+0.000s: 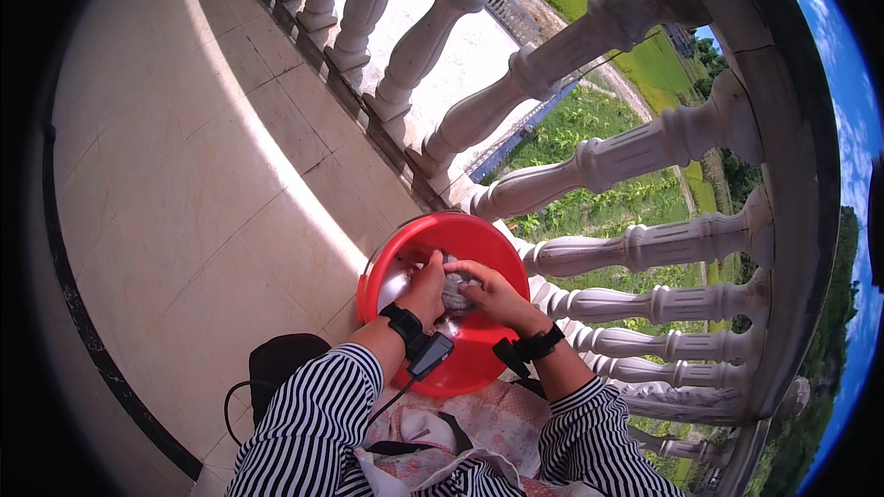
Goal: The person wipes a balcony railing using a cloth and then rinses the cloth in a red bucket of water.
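A round red plastic basin (483,359) stands on the tiled floor in front of me, and its inside looks wet and shiny. Over its middle, a bunched grey-white cloth (454,290) is between my two hands. My left hand (427,290) grips the cloth from the left side, thumb up. From the right, my right hand (492,290) pinches it with thumb and fingers. Black straps with small devices are around both wrists. The cloth's lower part is partly hidden by my hands.
A white balustrade (608,248) curves close along the right, its balusters beside the basin. Pale floor tiles (173,221) extend to the left. A black object (283,366) and a dark cable lie near my left forearm. A pink patterned apron (483,407) covers my lap.
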`<act>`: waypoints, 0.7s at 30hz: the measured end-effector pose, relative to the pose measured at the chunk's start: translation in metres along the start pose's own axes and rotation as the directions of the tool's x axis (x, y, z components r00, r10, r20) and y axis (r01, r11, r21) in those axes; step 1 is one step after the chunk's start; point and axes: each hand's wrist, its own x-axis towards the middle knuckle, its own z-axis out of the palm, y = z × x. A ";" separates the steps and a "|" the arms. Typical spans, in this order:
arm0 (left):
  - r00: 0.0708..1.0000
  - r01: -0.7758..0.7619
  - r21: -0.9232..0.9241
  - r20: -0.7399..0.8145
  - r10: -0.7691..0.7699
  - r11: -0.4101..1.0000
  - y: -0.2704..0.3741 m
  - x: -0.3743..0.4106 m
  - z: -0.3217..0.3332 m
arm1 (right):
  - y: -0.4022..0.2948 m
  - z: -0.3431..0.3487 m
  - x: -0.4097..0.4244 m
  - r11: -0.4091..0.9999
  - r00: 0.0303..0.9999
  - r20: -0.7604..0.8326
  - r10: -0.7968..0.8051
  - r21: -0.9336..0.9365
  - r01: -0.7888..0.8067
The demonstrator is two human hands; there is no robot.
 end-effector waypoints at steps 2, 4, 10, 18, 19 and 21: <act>0.992 0.026 -0.029 0.127 -0.022 0.999 0.003 0.006 -0.007 | -0.002 0.006 -0.002 0.993 0.993 -0.064 -0.104 -0.060 0.100; 0.980 0.036 -0.034 0.195 -0.028 0.999 0.002 0.021 -0.020 | 0.003 0.017 0.007 0.997 0.993 -0.111 -0.049 0.047 0.055; 0.987 -0.155 -0.025 -0.038 0.154 0.988 -0.004 0.016 -0.010 | 0.043 0.032 0.038 0.907 0.912 -0.380 -0.153 -0.420 -0.023; 0.963 -0.161 0.238 -0.174 0.205 0.958 0.001 -0.010 -0.012 | 0.034 0.015 0.070 0.845 0.839 -0.432 0.332 -0.259 -0.468; 0.957 -0.193 0.261 -0.163 0.240 0.946 0.005 -0.013 -0.019 | 0.061 0.014 0.087 0.777 0.872 -0.407 0.272 -0.442 -0.449; 0.925 -0.220 0.309 -0.234 0.298 0.925 -0.001 0.012 -0.036 | 0.099 0.017 0.095 0.697 0.971 -0.229 0.070 -0.685 -0.212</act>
